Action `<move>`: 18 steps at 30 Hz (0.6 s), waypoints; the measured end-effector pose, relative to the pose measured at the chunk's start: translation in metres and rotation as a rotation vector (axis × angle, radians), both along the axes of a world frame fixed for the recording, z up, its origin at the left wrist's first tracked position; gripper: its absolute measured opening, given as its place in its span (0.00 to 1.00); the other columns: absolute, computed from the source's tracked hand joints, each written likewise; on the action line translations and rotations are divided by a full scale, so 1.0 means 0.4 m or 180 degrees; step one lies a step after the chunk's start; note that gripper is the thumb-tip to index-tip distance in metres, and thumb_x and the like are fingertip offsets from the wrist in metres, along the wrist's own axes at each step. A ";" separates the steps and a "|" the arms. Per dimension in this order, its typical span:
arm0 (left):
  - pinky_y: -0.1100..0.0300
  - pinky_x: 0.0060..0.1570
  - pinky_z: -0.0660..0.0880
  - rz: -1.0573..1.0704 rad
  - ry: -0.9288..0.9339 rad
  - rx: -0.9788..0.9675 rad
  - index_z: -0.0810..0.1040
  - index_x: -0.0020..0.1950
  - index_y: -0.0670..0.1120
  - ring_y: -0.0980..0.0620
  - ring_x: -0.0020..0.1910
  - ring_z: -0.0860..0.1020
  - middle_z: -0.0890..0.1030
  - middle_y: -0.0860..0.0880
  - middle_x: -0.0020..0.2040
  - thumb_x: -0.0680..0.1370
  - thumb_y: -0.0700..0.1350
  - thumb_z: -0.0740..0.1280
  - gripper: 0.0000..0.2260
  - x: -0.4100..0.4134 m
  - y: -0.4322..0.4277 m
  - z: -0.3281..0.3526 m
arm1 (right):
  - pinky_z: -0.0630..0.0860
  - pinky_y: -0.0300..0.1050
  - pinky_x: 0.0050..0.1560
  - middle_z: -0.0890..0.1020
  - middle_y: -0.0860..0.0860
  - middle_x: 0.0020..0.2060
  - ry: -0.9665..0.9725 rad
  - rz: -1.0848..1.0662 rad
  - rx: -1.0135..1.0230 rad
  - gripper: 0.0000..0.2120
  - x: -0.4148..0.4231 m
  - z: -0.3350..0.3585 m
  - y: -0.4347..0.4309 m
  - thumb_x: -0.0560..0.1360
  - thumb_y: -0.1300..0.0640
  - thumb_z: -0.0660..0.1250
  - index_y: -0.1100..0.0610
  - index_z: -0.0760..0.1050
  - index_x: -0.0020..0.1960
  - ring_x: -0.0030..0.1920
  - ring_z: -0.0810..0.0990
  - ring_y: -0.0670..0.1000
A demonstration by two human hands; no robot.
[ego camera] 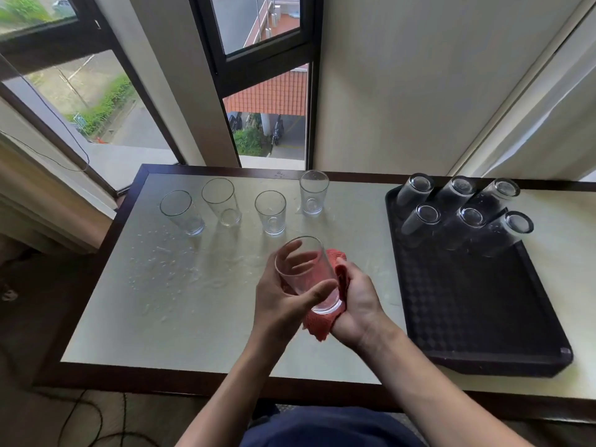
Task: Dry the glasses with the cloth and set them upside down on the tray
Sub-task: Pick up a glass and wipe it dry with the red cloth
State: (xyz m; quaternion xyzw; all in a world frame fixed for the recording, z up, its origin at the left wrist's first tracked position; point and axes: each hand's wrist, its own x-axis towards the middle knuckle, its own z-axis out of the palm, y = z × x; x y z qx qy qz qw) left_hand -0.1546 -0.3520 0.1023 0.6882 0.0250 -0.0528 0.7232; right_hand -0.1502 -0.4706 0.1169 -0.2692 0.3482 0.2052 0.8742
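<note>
A person's left hand (283, 304) grips a glass (306, 275) above the table (200, 317), near centre, while the right hand (358, 301) cups the red cloth (317, 327) round it. Turning it fully should dry every side before the tray (483, 301), right.

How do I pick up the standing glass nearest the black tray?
Hold the glass round its middle, coming from its right. It stands upright, mouth up, with a neighbour glass on its left. The side toward the tray looks free.
</note>
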 end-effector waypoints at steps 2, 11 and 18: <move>0.57 0.56 0.80 0.0044 -0.0012 0.0048 0.75 0.64 0.53 0.55 0.58 0.83 0.85 0.56 0.55 0.56 0.55 0.84 0.38 0.005 0.009 -0.001 | 0.68 0.63 0.67 0.84 0.64 0.54 -0.0125 0.0097 -0.0181 0.24 -0.031 -0.009 0.003 0.81 0.47 0.55 0.62 0.84 0.54 0.59 0.80 0.66; 0.68 0.50 0.78 -0.0279 -0.0404 0.1234 0.76 0.62 0.63 0.58 0.48 0.82 0.83 0.52 0.48 0.57 0.60 0.81 0.35 0.010 0.059 -0.013 | 0.72 0.58 0.48 0.84 0.62 0.42 -0.0413 0.0187 -0.1261 0.21 -0.066 -0.013 -0.010 0.81 0.51 0.58 0.58 0.86 0.43 0.41 0.79 0.61; 0.51 0.45 0.79 -0.0443 -0.0794 0.2351 0.78 0.63 0.62 0.53 0.44 0.77 0.78 0.57 0.41 0.59 0.63 0.73 0.31 0.001 0.060 0.006 | 0.75 0.37 0.54 0.79 0.50 0.66 -0.2253 0.1168 -0.2678 0.23 -0.111 0.016 -0.014 0.76 0.48 0.59 0.39 0.70 0.71 0.54 0.77 0.41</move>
